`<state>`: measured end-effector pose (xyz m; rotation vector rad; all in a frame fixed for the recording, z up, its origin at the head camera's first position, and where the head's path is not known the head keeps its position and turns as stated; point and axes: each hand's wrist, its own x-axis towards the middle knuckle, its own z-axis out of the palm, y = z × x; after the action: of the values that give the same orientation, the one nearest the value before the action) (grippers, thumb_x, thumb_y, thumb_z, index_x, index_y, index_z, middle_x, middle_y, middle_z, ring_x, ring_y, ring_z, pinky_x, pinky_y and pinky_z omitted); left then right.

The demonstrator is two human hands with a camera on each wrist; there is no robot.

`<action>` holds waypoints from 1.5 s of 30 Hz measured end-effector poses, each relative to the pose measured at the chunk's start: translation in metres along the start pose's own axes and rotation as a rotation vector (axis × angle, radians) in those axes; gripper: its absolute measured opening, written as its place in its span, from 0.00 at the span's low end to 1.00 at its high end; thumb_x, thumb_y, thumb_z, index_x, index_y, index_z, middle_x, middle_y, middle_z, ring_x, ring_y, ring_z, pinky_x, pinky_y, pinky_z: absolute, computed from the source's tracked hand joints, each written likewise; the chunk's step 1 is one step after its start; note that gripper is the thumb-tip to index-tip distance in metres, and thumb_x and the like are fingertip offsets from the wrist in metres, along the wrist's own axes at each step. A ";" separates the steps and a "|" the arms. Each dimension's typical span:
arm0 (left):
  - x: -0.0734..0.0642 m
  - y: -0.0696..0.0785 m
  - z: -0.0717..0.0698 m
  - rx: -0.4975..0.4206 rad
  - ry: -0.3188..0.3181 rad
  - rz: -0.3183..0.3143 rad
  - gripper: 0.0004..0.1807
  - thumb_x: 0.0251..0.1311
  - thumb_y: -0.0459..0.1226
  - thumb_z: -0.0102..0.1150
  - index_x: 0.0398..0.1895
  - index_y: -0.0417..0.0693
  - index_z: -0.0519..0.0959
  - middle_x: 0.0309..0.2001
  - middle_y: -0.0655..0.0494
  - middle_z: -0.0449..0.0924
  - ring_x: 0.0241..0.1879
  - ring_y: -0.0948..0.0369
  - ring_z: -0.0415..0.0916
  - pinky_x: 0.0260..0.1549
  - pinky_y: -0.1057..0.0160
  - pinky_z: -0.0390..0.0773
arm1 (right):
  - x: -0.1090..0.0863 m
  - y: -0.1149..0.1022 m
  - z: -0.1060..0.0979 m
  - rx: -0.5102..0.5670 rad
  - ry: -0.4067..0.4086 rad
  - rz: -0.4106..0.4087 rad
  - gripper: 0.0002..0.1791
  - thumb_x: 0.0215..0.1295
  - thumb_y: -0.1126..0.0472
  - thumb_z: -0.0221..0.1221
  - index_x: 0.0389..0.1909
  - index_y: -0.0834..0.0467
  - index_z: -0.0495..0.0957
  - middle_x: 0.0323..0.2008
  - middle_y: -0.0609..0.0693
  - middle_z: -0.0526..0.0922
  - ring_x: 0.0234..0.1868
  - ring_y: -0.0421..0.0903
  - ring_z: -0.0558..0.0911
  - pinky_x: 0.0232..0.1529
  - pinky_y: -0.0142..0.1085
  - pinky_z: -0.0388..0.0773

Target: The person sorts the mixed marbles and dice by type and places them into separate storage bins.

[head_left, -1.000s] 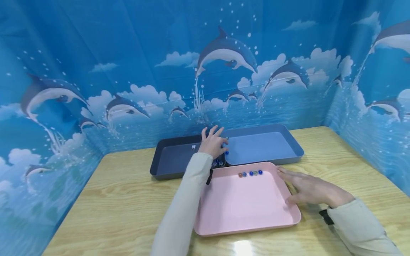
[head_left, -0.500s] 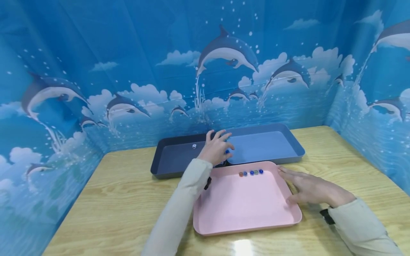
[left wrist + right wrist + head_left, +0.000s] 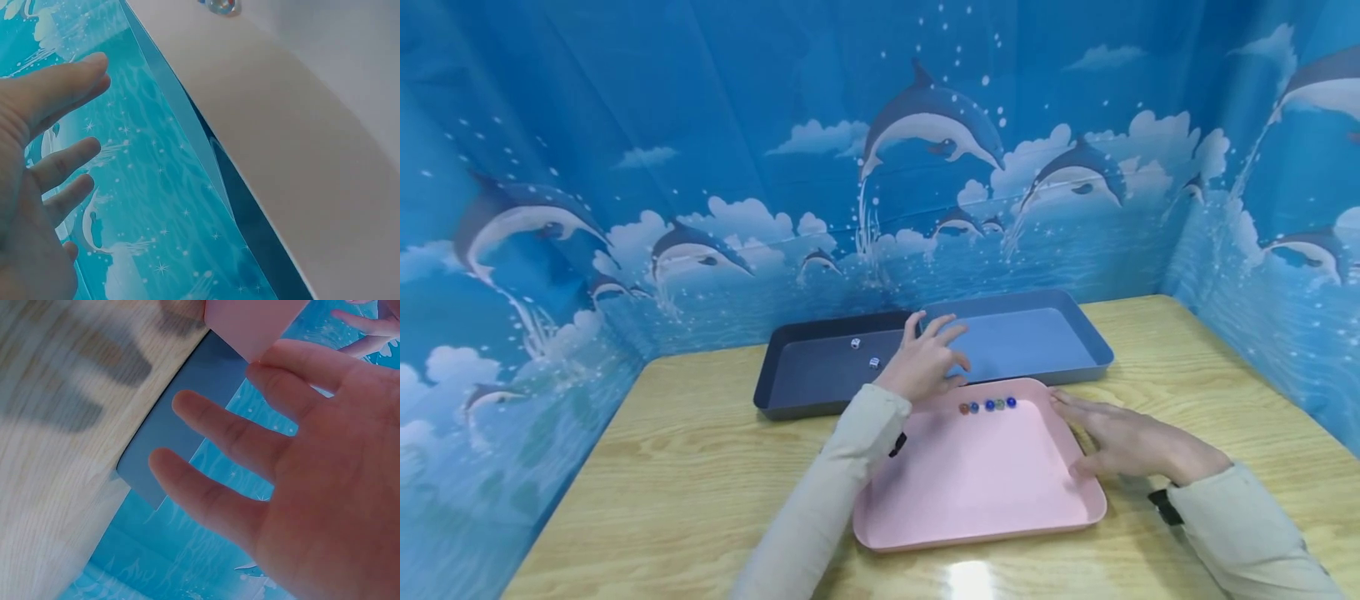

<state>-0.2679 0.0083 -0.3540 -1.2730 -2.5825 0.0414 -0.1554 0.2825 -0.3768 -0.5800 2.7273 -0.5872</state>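
Note:
My left hand (image 3: 922,363) hovers with spread fingers over the spot where the dark grey tray (image 3: 805,404), the blue tray (image 3: 1022,333) and the pink tray (image 3: 977,483) meet. No object shows between its fingers (image 3: 69,159) in the left wrist view. Two dice, a far die (image 3: 855,342) and a nearer die (image 3: 874,363), lie in the dark tray; its right end is hidden behind the hand. Along the pink tray's back wall sits a row of several glass marbles (image 3: 990,405), mostly blue. My right hand (image 3: 1138,442) rests with extended fingers against the pink tray's right side.
All three trays stand on a wood-grain table (image 3: 700,492), the pink one in front of the other two. A blue dolphin-print curtain (image 3: 760,167) rises behind the table and along both sides.
My left hand has moved right and slightly toward me, uncovering the nearer die. The blue marble near its fingers earlier is out of sight now. My right hand has stayed put.

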 end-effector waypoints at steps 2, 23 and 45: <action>-0.001 0.003 0.001 -0.010 -0.007 0.001 0.09 0.63 0.49 0.69 0.45 0.64 0.90 0.72 0.56 0.69 0.76 0.53 0.54 0.72 0.39 0.49 | 0.000 0.000 0.000 -0.001 -0.001 0.003 0.53 0.59 0.50 0.71 0.74 0.74 0.55 0.75 0.72 0.51 0.71 0.76 0.55 0.65 0.70 0.58; -0.006 0.018 0.022 -0.011 -0.090 0.034 0.10 0.60 0.51 0.70 0.43 0.67 0.90 0.71 0.57 0.70 0.75 0.54 0.55 0.73 0.43 0.48 | -0.002 0.001 0.001 -0.003 -0.001 0.017 0.54 0.58 0.50 0.72 0.75 0.73 0.55 0.75 0.73 0.51 0.70 0.77 0.56 0.64 0.70 0.59; -0.005 0.015 0.032 0.078 -0.148 0.029 0.06 0.60 0.51 0.72 0.39 0.71 0.90 0.70 0.59 0.71 0.74 0.54 0.57 0.73 0.44 0.51 | -0.001 0.000 0.000 -0.015 -0.001 0.009 0.53 0.59 0.50 0.71 0.75 0.73 0.55 0.75 0.72 0.52 0.71 0.76 0.57 0.64 0.70 0.59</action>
<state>-0.2612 0.0165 -0.3879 -1.3259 -2.6561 0.2484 -0.1551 0.2831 -0.3769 -0.5714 2.7340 -0.5644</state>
